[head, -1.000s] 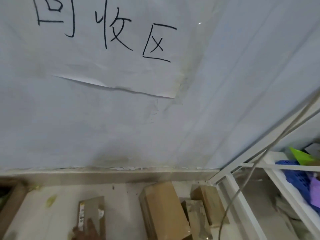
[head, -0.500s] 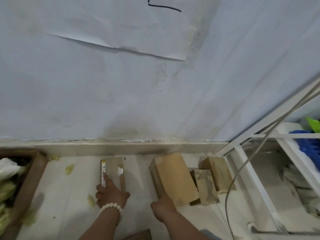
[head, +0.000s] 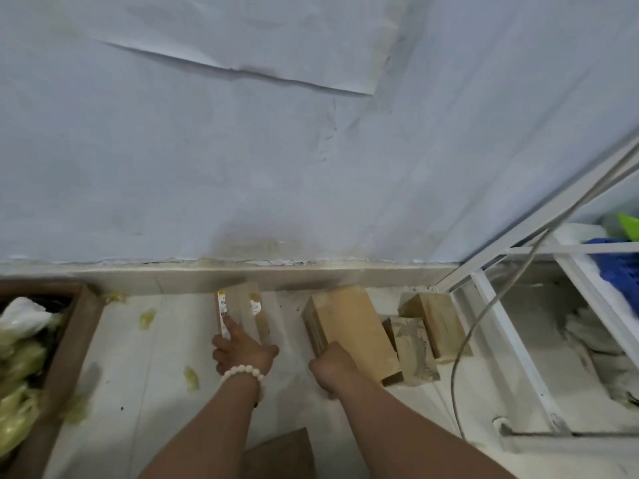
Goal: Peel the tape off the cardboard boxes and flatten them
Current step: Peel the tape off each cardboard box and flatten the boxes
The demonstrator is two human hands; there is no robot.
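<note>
A small cardboard box with white labels (head: 242,305) lies on the pale floor by the wall. My left hand (head: 242,350), wearing a white bead bracelet, grips its near end with the index finger laid along the labelled edge. A larger plain cardboard box (head: 349,323) lies to the right, and my right hand (head: 332,368) holds its near left corner. Two smaller boxes sit further right: one with tape strips (head: 411,344) and a plain one (head: 435,319) behind it.
A large open carton (head: 69,347) with pale green and white bags stands at the left. Green scraps (head: 147,318) dot the floor. A white metal rack (head: 511,344) and a hanging grey cable (head: 484,319) are at the right. A brown cardboard piece (head: 280,454) lies near my arms.
The view has tilted down from the wall to the floor. Both hands came into view and now hold the two boxes; they have barely shifted in the last half second.
</note>
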